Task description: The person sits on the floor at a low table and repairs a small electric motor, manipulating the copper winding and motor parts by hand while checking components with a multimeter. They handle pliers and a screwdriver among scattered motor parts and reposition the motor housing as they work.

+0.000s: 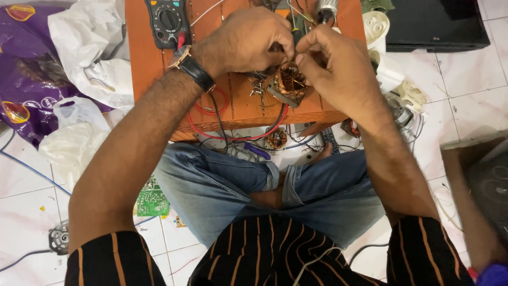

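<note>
A small motor stator (288,85) with copper windings is held over a low orange wooden board (143,58). My left hand (248,39), with a black wristwatch on the wrist, pinches at the top of the stator. My right hand (330,66) grips its right side, fingers curled around it. Both hands meet above the windings and hide the top of the part. Red and black leads (211,108) trail off the board's front edge toward my crossed legs.
A black multimeter (168,21) lies on the board's far left. Purple and white plastic bags (79,58) lie at left. A green circuit board (152,198) is on the tiled floor. White plastic parts (383,58) sit at right, and a second copper coil (277,139) below the board.
</note>
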